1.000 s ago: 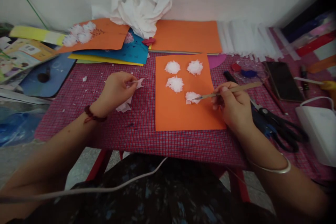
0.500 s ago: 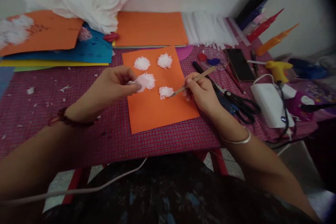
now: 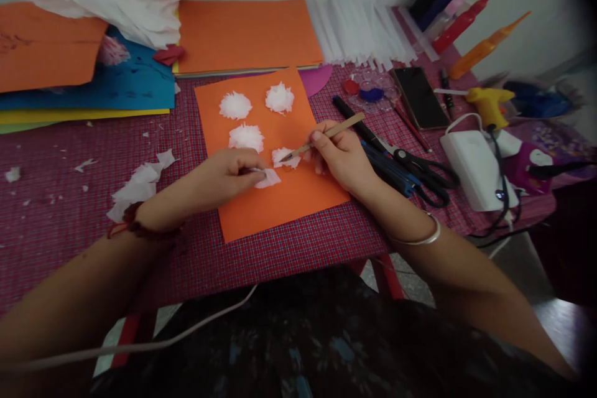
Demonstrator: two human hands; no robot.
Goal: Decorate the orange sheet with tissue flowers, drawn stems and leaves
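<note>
White tissue, one thin square (image 3: 269, 179) of it, is pinched between the thumb and fingers of my left hand (image 3: 219, 180), low over the orange sheet (image 3: 261, 217) and just beside the smallest tuft (image 3: 290, 161). My right hand (image 3: 342, 158) grips a wooden stick (image 3: 345, 126) as one would a pen, its dark tip at that tuft, near the middle of the sheet.

Paper this flimsy could tear or crumple if I squeeze harder. If the tip is wet or sticky, which I can't judge, it might catch the tuft and lift a layer away. My left knuckles sit so close to the fluffy tuft (image 3: 246, 137) above them that a careless roll of the wrist could flatten its petals. Nothing weighs the sheet down that I can see, so a drag of my right wrist near its corner could swing it askew. My left wrist also lies against the loose tissue pieces (image 3: 140, 183), and its bracelet (image 3: 153, 230) could sweep them along.

My own fingers hide the held edge of the square and the lower rim of that fluffy tuft. The stick is probably a brush, but its tip is too small and blurred to be sure. At the far left, another orange card (image 3: 51, 53) runs out of view.
</note>
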